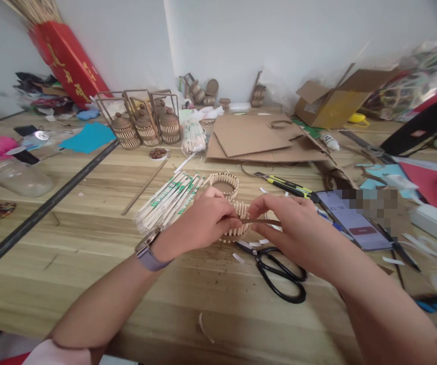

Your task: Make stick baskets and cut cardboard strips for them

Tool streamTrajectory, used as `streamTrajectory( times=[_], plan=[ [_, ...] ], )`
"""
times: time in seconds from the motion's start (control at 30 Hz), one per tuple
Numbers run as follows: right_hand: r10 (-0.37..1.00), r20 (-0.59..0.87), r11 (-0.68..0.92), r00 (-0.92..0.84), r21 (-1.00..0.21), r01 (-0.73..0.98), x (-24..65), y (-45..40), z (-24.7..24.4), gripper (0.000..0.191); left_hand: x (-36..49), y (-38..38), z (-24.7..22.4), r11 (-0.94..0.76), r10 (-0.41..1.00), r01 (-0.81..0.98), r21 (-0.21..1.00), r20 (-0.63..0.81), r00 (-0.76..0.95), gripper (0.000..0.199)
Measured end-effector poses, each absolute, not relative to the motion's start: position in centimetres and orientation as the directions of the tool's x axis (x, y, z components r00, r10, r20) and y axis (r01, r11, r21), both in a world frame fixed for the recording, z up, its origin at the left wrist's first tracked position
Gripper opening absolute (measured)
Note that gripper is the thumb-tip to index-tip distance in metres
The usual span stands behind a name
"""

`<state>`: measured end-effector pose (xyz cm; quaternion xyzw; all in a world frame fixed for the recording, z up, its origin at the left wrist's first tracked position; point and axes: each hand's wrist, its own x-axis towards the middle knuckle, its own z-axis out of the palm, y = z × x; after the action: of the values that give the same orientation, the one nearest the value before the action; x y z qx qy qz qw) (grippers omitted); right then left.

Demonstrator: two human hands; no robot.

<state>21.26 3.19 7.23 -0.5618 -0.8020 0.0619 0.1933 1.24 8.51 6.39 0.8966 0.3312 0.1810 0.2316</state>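
My left hand (214, 215), with a watch on its wrist, pinches a thin brown strip (261, 221) against a small ring of short wooden sticks (243, 209). The strip reaches rightward from my left thumb into the gap between the thumb and fingers of my right hand (285, 219). Those fingers are curved and apart, close to the ring's right side. My left hand covers part of the ring. Just behind it stands a second stick ring (224, 183) with a brown base. Black-handled scissors (279, 274) lie in front, blades toward the ring.
Paper-wrapped sticks (173, 200) lie left of my hands. A yellow-black utility knife (285, 185) and a phone (353, 220) lie to the right. Behind are cardboard sheets (249, 134), small lidded baskets with handles (146, 126) and a bowl of brown beads (158, 154).
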Motion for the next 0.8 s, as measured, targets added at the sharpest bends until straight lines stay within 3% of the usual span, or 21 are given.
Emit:
streamTrajectory(
  times=[0.17, 0.37, 0.6, 0.8],
  plan=[
    [0.919, 0.305, 0.331, -0.250, -0.254, 0.909, 21.5, 3.2, 7.3, 0.010, 1.0, 8.8, 6.7, -0.676, 0.665, 0.503, 0.538, 0.151, 0.732, 0.021],
    [0.948, 0.207, 0.293, -0.242, -0.269, 0.918, 21.9, 3.4, 7.5, 0.010, 0.9, 8.8, 6.8, -0.677, 0.655, 0.493, 0.547, 0.142, 0.742, 0.021],
    [0.928, 0.204, 0.354, -0.311, -0.230, 0.907, 21.6, 3.5, 7.7, 0.030, 0.7, 8.8, 7.5, -0.681, 0.610, 0.454, 0.574, 0.102, 0.785, 0.020],
    [0.909, 0.170, 0.411, -0.382, -0.197, 0.890, 21.7, 3.5, 7.9, 0.026, 0.4, 9.0, 7.8, -0.707, 0.518, 0.360, 0.609, 0.100, 0.849, 0.017]
  ],
)
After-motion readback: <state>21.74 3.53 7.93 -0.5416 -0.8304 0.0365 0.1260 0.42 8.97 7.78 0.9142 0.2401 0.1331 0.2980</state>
